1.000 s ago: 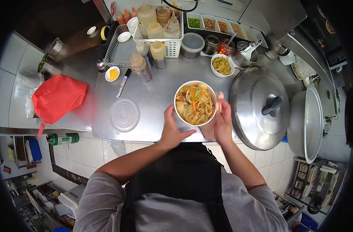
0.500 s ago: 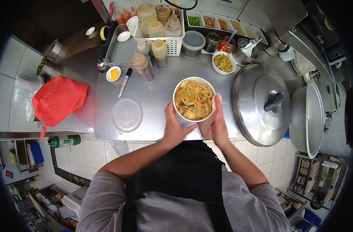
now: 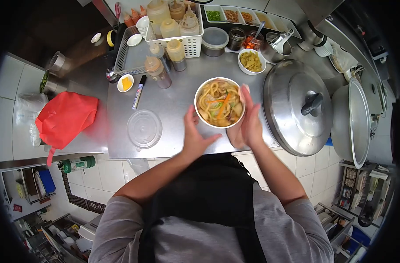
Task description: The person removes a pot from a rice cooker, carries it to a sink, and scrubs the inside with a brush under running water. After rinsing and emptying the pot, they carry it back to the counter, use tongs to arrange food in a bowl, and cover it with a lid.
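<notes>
A white paper bowl [image 3: 219, 103] of thick noodles with carrot strips and greens sits between my hands, near the counter's front. My left hand [image 3: 194, 136] is beside its left side, fingers apart and thumb stretched out toward the right. My right hand [image 3: 249, 125] is cupped along the bowl's right side, with the fingertips up at the rim. Left of the bowl, a clear plastic lid [image 3: 144, 129] lies flat on the steel counter [image 3: 173, 94]. A marker pen [image 3: 139, 92] lies behind the lid.
A large metal pot lid [image 3: 296, 107] stands to the right, beside a big pot [image 3: 357, 122]. At the back are squeeze bottles [image 3: 158, 72], a white basket [image 3: 193, 49], a bowl of chopped pickles [image 3: 251, 61] and topping trays [image 3: 230, 15]. A red bag [image 3: 68, 116] lies left.
The bowl has turned, its carrot strip now pointing another way. My left hand has opened and come away from the bowl's side; my right hand has shifted slightly up along it.
</notes>
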